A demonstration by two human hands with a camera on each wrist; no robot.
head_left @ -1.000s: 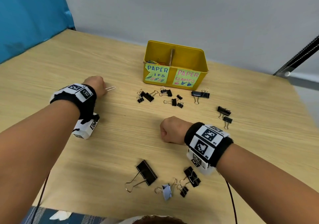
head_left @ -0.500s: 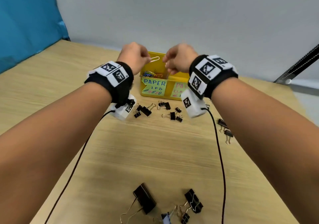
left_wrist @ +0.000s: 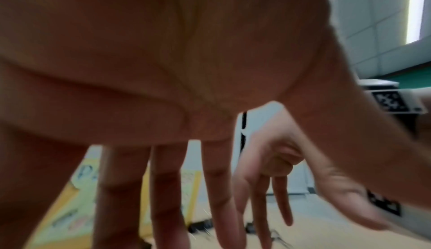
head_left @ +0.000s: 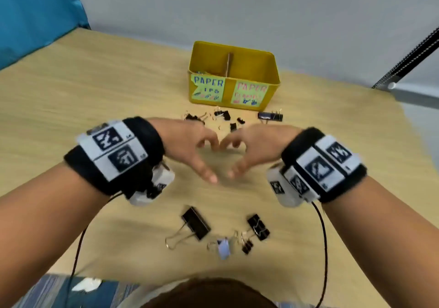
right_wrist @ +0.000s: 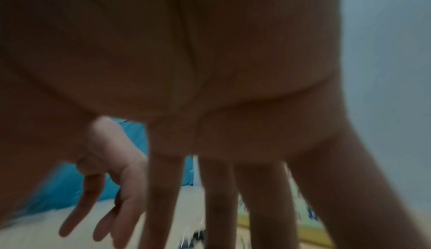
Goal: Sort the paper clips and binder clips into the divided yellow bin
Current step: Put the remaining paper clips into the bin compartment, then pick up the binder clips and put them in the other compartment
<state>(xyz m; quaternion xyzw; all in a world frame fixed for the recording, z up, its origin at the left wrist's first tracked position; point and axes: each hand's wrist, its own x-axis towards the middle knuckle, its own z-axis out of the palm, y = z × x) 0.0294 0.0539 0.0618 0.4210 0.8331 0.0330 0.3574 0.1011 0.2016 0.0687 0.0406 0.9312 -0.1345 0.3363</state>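
Observation:
The yellow bin [head_left: 273, 79] stands at the table's far side, with a cardboard divider and labels for paper clips (left) and clamps (right). A few paper clips [head_left: 202, 72] show in its left compartment. Small black binder clips [head_left: 225, 115] lie just in front of it. My left hand [head_left: 204, 158] and right hand [head_left: 237, 158] hover side by side over mid-table, fingertips nearly meeting, both blurred. The wrist views show the left fingers [left_wrist: 219, 188] and right fingers [right_wrist: 217, 197] straight and spread, holding nothing.
Near the front edge lie a large black binder clip [head_left: 196, 222], a medium one [head_left: 258, 227], a tiny one [head_left: 247, 247] and a pale blue one [head_left: 223, 248]. Another black clip [head_left: 270, 116] sits by the bin's right corner. A blue curtain [head_left: 35, 10] hangs at left.
Half a second ago both hands were up at the bin, the left pinching a paper clip. They have come back toward me over mid-table with fingers spread and the clip gone.

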